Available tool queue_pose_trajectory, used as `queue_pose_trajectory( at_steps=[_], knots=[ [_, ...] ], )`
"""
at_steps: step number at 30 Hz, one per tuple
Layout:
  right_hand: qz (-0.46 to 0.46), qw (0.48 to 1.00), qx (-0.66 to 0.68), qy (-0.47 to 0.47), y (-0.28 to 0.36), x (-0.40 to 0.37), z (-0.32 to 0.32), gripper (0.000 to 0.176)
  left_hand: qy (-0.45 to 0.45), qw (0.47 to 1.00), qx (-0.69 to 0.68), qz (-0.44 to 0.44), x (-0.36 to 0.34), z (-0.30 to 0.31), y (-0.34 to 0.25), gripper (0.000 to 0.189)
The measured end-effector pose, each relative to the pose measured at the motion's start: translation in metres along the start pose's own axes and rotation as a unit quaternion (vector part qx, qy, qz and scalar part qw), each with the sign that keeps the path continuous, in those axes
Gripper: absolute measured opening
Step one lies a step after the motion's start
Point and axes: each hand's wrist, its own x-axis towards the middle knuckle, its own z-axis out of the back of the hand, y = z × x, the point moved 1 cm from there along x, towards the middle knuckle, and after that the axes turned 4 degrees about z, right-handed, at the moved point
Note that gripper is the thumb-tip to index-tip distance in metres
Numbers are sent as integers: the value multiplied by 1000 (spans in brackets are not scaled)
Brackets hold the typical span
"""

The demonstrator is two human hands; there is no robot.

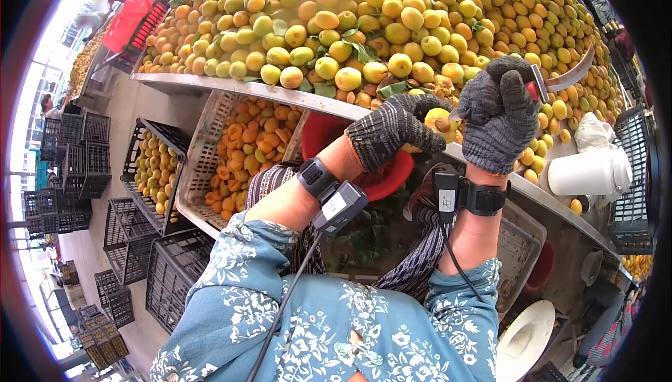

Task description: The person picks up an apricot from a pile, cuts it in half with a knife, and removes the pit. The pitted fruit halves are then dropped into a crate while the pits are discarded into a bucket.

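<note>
My left hand (395, 128), in a dark grey knitted glove, is closed around a yellow-orange apricot (439, 123) over the table's near edge. Close beside it, my gloved right hand (498, 116) grips a curved knife (572, 75) with a red handle. Its hooked blade points outward to the right, over the fruit. A small bit of metal shows between my right fingers and the apricot. Beneath my left wrist stands a red bucket (381, 182), partly hidden by the arm. A large heap of apricots (336, 21) spreads across the table in front of both hands.
A white crate (196, 165) of halved apricots stands left of my knees, with a black crate (183, 145) of whole ones beyond. Black crates (178, 280) sit on the floor. At right are a white container (584, 172) and a straw-coloured hat (525, 340).
</note>
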Motion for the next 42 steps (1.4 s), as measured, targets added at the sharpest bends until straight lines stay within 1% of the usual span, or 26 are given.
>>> queue_pose_trajectory(
  at_steps=[2,3,5,6,8,9,11,12,14,15,16,17,18,20,21,23,25,27,29,31,32,34,36,37,38,42],
  knots=[
    [-2,1000,-9,14,-1,0,-1,18,5,998,62,-5,-2,3,-1,33],
    [-4,999,-17,28,-2,-1,-2,19,4,998,62,-4,-2,7,3,33],
    [-4,999,-28,14,-4,-3,-8,20,26,955,248,-160,-3,13,7,18],
    [-3,999,-40,0,-5,-5,-10,20,25,955,247,-159,-4,13,7,18],
    [-17,1000,-13,15,-8,-3,-6,20,42,988,135,-59,-5,14,3,14],
    [-30,999,14,30,-11,-2,-4,20,41,988,135,-58,-6,13,-2,14],
    [-39,998,-11,38,-17,-3,-2,21,32,997,7,73,-7,13,-8,21],
    [-48,997,-36,46,-20,-3,-1,22,33,997,7,73,-7,15,-1,21],
    [-54,997,-43,47,-23,-3,-2,24,52,982,150,-103,-5,19,6,27],
    [-47,997,-46,33,-23,-3,-4,23,52,982,151,-103,-6,18,3,27],
    [-40,998,-48,20,-23,-4,-5,23,35,996,80,-7,-8,17,2,29],
    [-72,997,-3,10,-24,-4,-3,21,17,996,7,89,-10,16,0,32],
    [-73,997,-3,10,-25,-5,-3,21,16,996,7,89,-8,17,7,32],
    [-110,993,13,-37,-29,-7,0,24,-2,989,131,-61,-1,18,15,41],
    [-130,990,34,-38,-32,-5,4,25,-1,990,130,-61,-2,17,14,41],
    [-135,990,33,-33,-36,-5,8,25,4,992,7,124,-5,15,11,42],
    [-140,989,33,-27,-37,-6,6,24,10,994,23,110,-5,17,18,42],
    [-88,994,-54,29,-37,-6,-5,19,16,995,40,95,-5,20,19,41],
    [-101,994,-32,18,-37,-7,-4,18,24,988,148,-35,-7,23,15,39],
    [-126,992,2,-27,-38,-9,-2,14,11,987,157,-35,-7,22,19,39],
    [-126,992,2,-27,-40,-9,4,14,-2,986,165,-37,-6,21,21,39],
    [-168,984,39,-46,-46,-7,18,24,-28,983,179,-41,-2,17,26,39],
    [-178,981,61,-54,-48,-6,20,24,-40,981,187,-43,-1,13,23,39],
    [-181,979,62,-74,-49,-6,21,25,-29,994,91,53,0,12,22,41],
    [-184,976,63,-95,-50,-6,23,25,-17,989,-6,148,0,10,21,43],
    [-175,977,58,-104,-53,-6,26,27,-21,986,33,161,3,7,23,48]
  ],
)
